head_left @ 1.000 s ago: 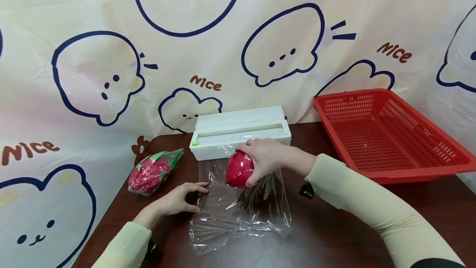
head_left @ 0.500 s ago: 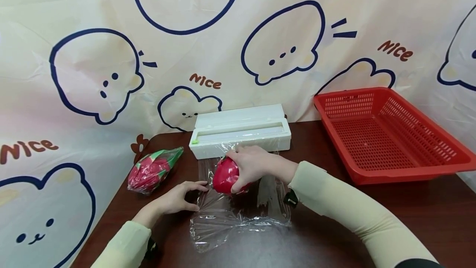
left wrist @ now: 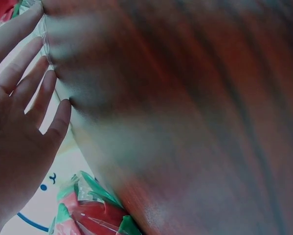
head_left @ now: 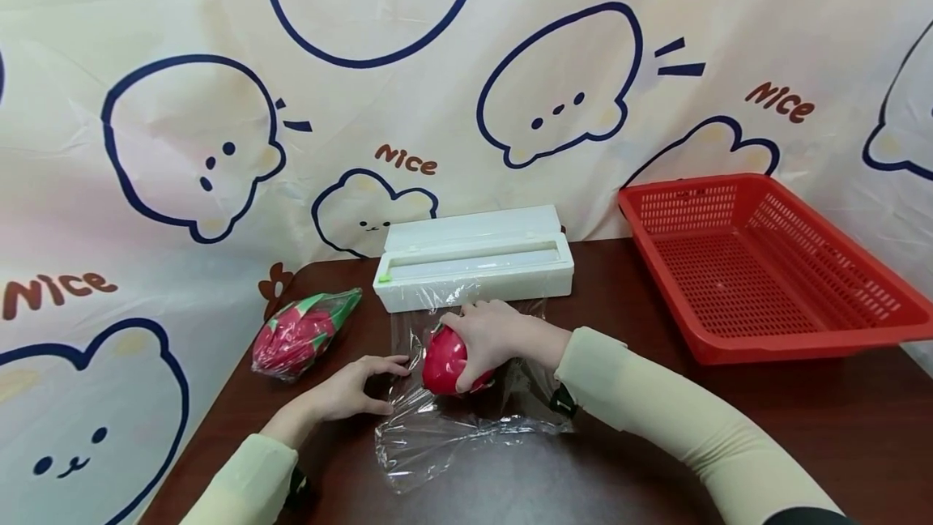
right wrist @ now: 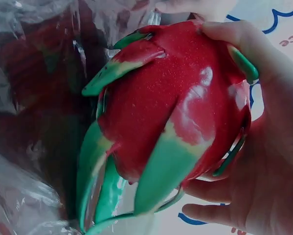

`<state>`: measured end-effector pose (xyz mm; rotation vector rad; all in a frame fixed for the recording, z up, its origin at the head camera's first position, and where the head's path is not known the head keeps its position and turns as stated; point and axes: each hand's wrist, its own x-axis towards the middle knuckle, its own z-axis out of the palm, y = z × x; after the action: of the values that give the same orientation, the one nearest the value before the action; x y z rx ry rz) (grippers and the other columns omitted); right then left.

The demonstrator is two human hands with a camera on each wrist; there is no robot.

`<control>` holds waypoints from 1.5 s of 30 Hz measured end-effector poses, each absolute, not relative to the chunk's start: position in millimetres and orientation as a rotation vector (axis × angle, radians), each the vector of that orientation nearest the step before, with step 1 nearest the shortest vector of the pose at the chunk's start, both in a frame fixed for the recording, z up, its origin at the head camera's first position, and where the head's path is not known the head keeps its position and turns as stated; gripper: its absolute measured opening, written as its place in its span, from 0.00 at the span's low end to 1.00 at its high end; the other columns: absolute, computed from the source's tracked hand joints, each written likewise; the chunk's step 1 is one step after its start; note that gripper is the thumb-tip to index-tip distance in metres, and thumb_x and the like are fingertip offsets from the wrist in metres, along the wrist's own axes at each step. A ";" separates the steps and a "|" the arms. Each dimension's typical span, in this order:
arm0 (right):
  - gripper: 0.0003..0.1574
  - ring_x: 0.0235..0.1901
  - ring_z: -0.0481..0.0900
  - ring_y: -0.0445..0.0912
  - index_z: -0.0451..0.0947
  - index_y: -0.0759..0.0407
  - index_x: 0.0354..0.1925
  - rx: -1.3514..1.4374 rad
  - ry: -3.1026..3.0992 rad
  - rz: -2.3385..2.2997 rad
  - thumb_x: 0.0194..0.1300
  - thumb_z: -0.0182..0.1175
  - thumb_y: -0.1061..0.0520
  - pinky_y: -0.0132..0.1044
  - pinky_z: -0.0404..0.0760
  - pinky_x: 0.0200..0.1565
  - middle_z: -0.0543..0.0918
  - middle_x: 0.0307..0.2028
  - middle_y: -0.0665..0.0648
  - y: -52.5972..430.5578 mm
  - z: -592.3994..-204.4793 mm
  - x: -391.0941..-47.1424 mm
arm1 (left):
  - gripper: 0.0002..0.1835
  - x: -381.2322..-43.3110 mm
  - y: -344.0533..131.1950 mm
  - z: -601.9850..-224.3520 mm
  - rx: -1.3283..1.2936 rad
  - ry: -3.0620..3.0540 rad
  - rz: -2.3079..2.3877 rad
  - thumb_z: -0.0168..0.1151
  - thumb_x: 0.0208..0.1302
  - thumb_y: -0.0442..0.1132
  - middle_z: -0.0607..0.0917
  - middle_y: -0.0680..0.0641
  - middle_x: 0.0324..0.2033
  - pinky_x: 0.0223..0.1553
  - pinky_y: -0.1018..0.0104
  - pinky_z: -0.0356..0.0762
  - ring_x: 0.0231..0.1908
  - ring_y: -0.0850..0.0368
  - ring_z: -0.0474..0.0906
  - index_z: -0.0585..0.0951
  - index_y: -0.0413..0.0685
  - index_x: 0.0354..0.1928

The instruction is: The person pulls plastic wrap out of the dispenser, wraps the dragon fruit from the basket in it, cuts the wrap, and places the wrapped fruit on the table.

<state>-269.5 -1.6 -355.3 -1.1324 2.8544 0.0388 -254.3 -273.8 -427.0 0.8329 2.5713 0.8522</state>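
Observation:
My right hand grips a red dragon fruit with green-tipped scales, thumb on the near side and fingers over the far side. In the right wrist view the dragon fruit fills the middle, close over the plastic film. A sheet of clear cling film lies on the table beneath it, running back to a white cling film box with its lid up. My left hand rests at the film's left edge, fingers spread. In the left wrist view its fingertips touch the table.
A second dragon fruit, wrapped in film, lies at the table's left edge. A red perforated basket stands at the back right. Behind the brown table hangs a cloth printed with cartoon bears.
My right hand has carried the dragon fruit left and then slightly nearer, lowering it over the film. The left hand has stayed in place at the film's edge.

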 end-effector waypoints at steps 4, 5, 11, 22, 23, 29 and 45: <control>0.58 0.43 0.72 0.48 0.60 0.46 0.61 -1.125 2.872 0.004 0.33 0.61 0.25 0.41 0.71 0.41 0.72 0.44 0.52 -1.8 -358.3 -269.4 | 0.25 -254.8 -273.5 -426.4 0.840 2.585 0.837 0.70 0.48 0.43 0.68 0.50 0.59 0.54 0.44 0.58 0.58 0.47 0.61 0.76 0.56 0.51; 0.58 0.44 0.72 0.48 0.59 0.46 0.62 -1.122 2.869 -0.021 0.34 0.60 0.25 0.42 0.71 0.42 0.72 0.46 0.53 -1.6 -358.7 -270.1 | 0.25 -255.2 -273.5 -426.3 0.840 2.589 0.832 0.70 0.47 0.43 0.68 0.50 0.59 0.54 0.45 0.59 0.57 0.48 0.61 0.76 0.57 0.51; 0.67 0.55 0.65 0.49 0.52 0.48 0.66 -1.152 2.688 -0.291 0.33 0.60 0.21 0.46 0.67 0.51 0.63 0.60 0.53 7.9 -362.0 -279.7 | 0.25 -255.9 -273.6 -426.0 0.855 2.583 0.826 0.69 0.48 0.43 0.68 0.49 0.60 0.55 0.45 0.58 0.58 0.47 0.61 0.76 0.56 0.52; 0.72 0.60 0.56 0.46 0.44 0.44 0.68 -1.288 2.376 -0.556 0.30 0.76 0.40 0.42 0.66 0.52 0.56 0.63 0.52 25.8 -369.0 -296.1 | 0.26 -254.9 -273.9 -425.3 0.807 2.588 0.826 0.69 0.48 0.42 0.68 0.50 0.60 0.55 0.44 0.58 0.58 0.47 0.61 0.76 0.56 0.53; 0.70 0.58 0.58 0.46 0.46 0.44 0.68 -1.297 2.389 -0.567 0.31 0.75 0.40 0.41 0.68 0.51 0.58 0.61 0.52 26.1 -371.2 -297.2 | 0.26 -254.9 -273.9 -425.4 0.810 2.587 0.829 0.69 0.48 0.42 0.68 0.50 0.60 0.55 0.44 0.58 0.58 0.47 0.61 0.76 0.56 0.53; 0.58 0.48 0.67 0.42 0.55 0.40 0.62 -1.288 2.458 -0.702 0.34 0.72 0.36 0.34 0.72 0.43 0.66 0.50 0.48 28.3 -386.6 -302.0 | 0.26 -252.1 -273.7 -425.3 0.810 2.595 0.816 0.69 0.48 0.43 0.68 0.51 0.60 0.54 0.44 0.58 0.57 0.47 0.61 0.76 0.55 0.53; 0.62 0.48 0.68 0.41 0.52 0.48 0.66 -1.226 2.523 -0.804 0.38 0.68 0.32 0.32 0.72 0.43 0.68 0.51 0.48 34.4 -399.4 -301.9 | 0.27 -248.1 -273.6 -427.5 0.828 2.678 0.762 0.70 0.47 0.46 0.69 0.50 0.59 0.54 0.47 0.60 0.57 0.48 0.63 0.76 0.52 0.52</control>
<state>-301.9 34.4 -399.4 -1.2257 2.5234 -0.8043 -248.1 -273.6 -427.5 0.8282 2.6784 0.7624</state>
